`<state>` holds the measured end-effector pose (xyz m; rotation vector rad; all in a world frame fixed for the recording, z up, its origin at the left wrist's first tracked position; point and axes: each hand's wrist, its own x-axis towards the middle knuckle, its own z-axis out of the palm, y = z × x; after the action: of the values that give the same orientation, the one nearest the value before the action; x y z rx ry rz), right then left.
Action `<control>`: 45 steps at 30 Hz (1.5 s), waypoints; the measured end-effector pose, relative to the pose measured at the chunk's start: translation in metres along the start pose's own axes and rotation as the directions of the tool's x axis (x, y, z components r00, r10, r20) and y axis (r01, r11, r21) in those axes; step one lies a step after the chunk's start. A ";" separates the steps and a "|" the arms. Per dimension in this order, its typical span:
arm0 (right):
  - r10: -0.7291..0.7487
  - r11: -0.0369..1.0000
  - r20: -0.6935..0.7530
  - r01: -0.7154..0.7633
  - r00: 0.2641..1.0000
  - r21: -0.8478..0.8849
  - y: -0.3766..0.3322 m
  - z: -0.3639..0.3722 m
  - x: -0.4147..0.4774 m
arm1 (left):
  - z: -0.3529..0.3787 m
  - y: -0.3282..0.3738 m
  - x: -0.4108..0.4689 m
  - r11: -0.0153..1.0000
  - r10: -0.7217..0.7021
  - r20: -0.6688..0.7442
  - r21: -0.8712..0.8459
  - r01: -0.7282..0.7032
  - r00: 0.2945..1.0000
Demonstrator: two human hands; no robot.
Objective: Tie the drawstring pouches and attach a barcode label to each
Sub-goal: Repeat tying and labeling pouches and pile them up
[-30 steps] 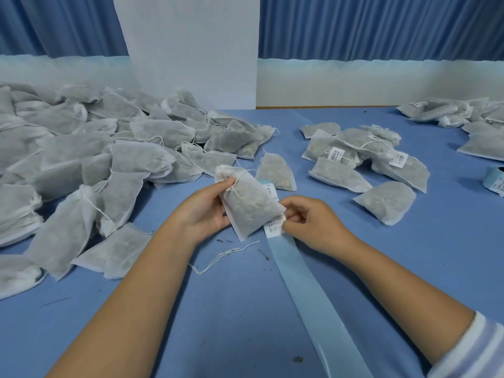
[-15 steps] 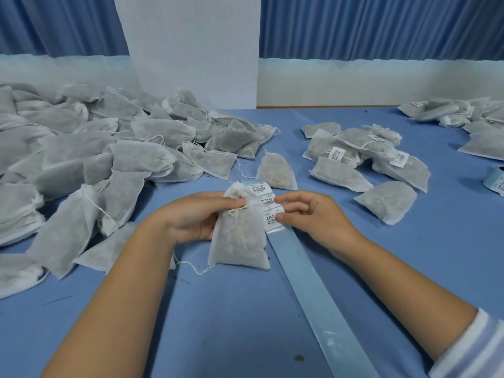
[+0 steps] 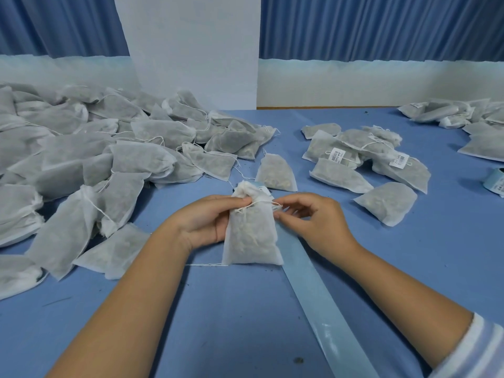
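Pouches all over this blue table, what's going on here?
A person is tying one drawstring pouch. The left hand holds its gathered neck, while the right hand pinches the drawstring beside it. The pouch stands over a pale label strip on the table. A big pile of pouches lies on the left. A smaller group, some bearing barcode labels, lies on the right.

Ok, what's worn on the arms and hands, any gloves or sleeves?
No gloves, rings or watch on the left hand or right hand. The left forearm and right forearm are bare. A striped sleeve, white with pale blue bands, starts near the right elbow; none shows on the left.
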<state>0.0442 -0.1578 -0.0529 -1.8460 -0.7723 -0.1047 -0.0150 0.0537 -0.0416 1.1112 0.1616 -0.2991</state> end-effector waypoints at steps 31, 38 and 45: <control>0.139 0.979 -0.036 -0.132 0.990 0.153 -0.012 -0.007 0.001 | 0.010 0.006 -0.009 0.907 0.029 -0.169 0.418 0.045 0.985; 0.044 0.940 0.070 -0.065 0.997 0.334 -0.021 0.003 -0.003 | 0.030 0.002 -0.013 0.750 0.082 -0.079 0.662 -0.009 0.994; 0.223 0.839 0.026 -0.206 0.974 0.504 -0.021 -0.002 0.001 | 0.029 0.003 -0.015 0.784 -0.028 0.017 0.620 0.012 0.999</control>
<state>0.0340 -0.1547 -0.0352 -1.4081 -0.5004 0.1977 -0.0287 0.0307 -0.0223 1.7672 0.0480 -0.4001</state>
